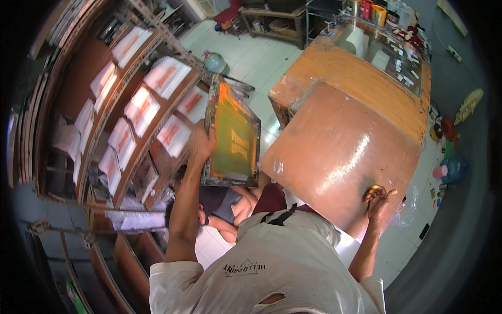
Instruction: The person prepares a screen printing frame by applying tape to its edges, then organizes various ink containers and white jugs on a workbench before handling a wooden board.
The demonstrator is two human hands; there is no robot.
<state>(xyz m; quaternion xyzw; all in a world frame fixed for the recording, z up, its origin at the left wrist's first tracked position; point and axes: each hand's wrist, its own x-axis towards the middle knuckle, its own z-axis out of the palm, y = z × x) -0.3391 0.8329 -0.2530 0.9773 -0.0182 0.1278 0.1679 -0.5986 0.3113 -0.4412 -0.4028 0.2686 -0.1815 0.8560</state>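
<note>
My left hand [202, 143] is closed round the side edge of a screen-printing frame [230, 149], which stands tilted upright beside the shelves. Its mesh is yellow-green with orange ink along the top and side, and the rim is dark and ink-stained. Over the near right part of a brown, shiny board [324, 141] on the worktable is my right hand [380, 199]. Its fingertips are stained orange, the thumb sticks out, the fingers are loosely bent, and I see nothing in them.
Metal shelves [133, 91] with stacks of printed white sheets [167, 77] line the left. Another person [222, 204] is low down below the frame. A glass sheet [379, 57] and ink pots [377, 14] occupy the table's far end. Water jugs [214, 63] stand on the floor.
</note>
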